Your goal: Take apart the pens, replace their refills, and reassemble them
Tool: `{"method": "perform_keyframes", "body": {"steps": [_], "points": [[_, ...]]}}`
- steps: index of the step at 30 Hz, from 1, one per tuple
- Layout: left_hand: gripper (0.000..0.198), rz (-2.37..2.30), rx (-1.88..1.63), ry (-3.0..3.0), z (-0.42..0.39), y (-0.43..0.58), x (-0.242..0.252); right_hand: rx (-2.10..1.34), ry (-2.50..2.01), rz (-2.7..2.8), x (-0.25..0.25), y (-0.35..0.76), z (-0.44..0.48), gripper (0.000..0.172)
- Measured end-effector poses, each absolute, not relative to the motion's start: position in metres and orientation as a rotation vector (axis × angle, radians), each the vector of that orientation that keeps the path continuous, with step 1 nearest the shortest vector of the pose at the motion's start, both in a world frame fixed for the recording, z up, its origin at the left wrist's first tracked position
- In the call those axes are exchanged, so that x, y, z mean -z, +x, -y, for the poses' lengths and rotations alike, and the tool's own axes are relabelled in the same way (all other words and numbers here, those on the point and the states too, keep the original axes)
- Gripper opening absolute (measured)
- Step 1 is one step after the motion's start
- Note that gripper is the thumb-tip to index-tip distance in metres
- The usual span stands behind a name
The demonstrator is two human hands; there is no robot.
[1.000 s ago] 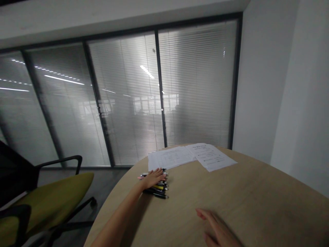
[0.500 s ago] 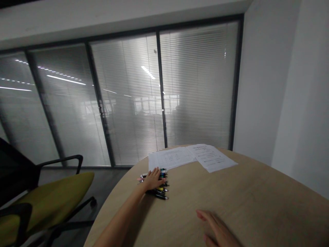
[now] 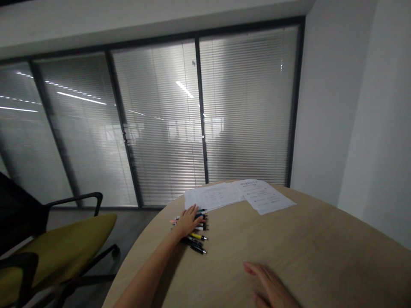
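Several pens lie side by side at the table's left part, partly covered by my left hand (image 3: pixel 187 221). That hand rests flat across them with its fingers stretched out, so it is open. A yellow pen (image 3: pixel 199 236) shows just below the palm. Nearest to me are black pens, one of them a black pen (image 3: pixel 198 249) with a bright tip. My right hand (image 3: pixel 266 282) is at the bottom of the view over the bare wood, open, thumb apart from the fingers, holding nothing. Its lower part is cut off by the frame.
Printed paper sheets (image 3: pixel 213 196) and another printed sheet (image 3: pixel 266 199) lie at the far side of the round wooden table (image 3: pixel 314 244). To the left stands an office chair with a green seat (image 3: pixel 70 239). Glass panels with blinds (image 3: pixel 247 115) rise behind the table.
My left hand has slid slightly away from me over the pens. More of the yellow pen shows, and the nearest black pens have shifted a little left and toward me. The right hand barely moved.
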State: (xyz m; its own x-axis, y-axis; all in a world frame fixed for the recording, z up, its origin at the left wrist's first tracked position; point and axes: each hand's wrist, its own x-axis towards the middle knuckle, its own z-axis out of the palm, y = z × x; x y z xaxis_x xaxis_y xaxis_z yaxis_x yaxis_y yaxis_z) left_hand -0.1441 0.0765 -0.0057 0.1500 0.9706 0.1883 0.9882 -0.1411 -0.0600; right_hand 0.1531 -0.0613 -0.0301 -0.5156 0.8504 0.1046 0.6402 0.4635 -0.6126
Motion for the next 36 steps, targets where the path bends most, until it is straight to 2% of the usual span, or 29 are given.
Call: {"method": "perform_keyframes", "body": {"steps": [9,23,36], "points": [[0.043,2.066,0.149,-2.072,-0.074,-0.177,0.003,-0.733,-1.244,2.373,0.022,0.153,0.062,0.061],[0.047,2.069,-0.038,-2.155,-0.070,-0.173,0.000,-0.705,-1.236,2.343,0.028,0.153,0.061,0.062],[0.047,2.043,0.122,-2.028,-0.079,-0.157,0.010,-0.710,-1.218,2.358,0.028,0.153,0.060,0.063]]}}
